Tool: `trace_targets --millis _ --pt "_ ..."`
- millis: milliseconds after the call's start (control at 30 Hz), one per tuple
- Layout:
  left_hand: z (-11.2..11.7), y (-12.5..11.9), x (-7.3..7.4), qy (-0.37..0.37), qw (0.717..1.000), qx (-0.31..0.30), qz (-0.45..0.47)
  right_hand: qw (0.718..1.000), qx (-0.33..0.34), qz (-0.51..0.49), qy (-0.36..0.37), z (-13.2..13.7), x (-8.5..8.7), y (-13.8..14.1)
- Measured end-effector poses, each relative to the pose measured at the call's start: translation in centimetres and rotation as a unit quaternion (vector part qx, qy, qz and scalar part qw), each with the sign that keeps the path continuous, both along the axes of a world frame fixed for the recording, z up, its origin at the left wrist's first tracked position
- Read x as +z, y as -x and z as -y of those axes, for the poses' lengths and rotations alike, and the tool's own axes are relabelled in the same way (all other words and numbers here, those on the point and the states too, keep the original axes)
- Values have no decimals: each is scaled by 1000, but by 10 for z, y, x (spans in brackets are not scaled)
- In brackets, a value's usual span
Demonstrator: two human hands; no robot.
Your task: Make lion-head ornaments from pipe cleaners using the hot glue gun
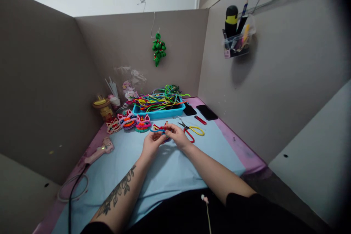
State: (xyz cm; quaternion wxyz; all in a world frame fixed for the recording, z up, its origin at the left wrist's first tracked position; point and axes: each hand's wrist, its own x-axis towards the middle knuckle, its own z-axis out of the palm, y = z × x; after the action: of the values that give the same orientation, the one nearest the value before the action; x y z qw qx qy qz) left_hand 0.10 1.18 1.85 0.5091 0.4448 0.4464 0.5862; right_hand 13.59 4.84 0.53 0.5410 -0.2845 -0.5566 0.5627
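Observation:
My left hand (pixel 152 143) and my right hand (pixel 177 136) meet over the middle of the blue cloth, both with fingers pinched. Between them is a blue pipe cleaner (pixel 157 131), one end sticking out to the left past my left fingertips. A small red and yellow fuzzy piece (pixel 156 127) shows just behind the fingers; my hands hide most of it, and I cannot tell whether it is joined to the blue one. Scissors (pixel 189 129) with one red and one yellow handle lie spread to the right of my right hand.
Behind my hands stands a blue tray (pixel 161 114) heaped with coloured pipe cleaners (pixel 156 101). Several finished fuzzy animal heads (pixel 143 123) sit left of it. A pink glue gun (pixel 102 150) lies at left, a red cutter (pixel 200 120) and a phone (pixel 207 112) at right. Partition walls surround the table.

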Motion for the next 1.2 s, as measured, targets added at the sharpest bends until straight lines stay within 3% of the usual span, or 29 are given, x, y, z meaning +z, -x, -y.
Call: trace_targets --millis 133,267,400,867,1067,1200 --pt "1 -1 -1 33 999 -28 4 999 14 -30 42 2 4 1" --pt "1 -1 0 73 992 -79 70 997 15 -45 63 1 5 1" --pt "0 -1 2 96 985 -82 122 996 43 -31 68 -1 1 1" --pt "-2 0 0 84 982 -100 137 998 -19 55 -39 1 -1 2" --pt "-4 2 -1 126 973 -112 160 1000 2 19 19 1 0 3" --pt "-3 2 1 112 974 -117 160 999 0 -2 49 3 5 4"
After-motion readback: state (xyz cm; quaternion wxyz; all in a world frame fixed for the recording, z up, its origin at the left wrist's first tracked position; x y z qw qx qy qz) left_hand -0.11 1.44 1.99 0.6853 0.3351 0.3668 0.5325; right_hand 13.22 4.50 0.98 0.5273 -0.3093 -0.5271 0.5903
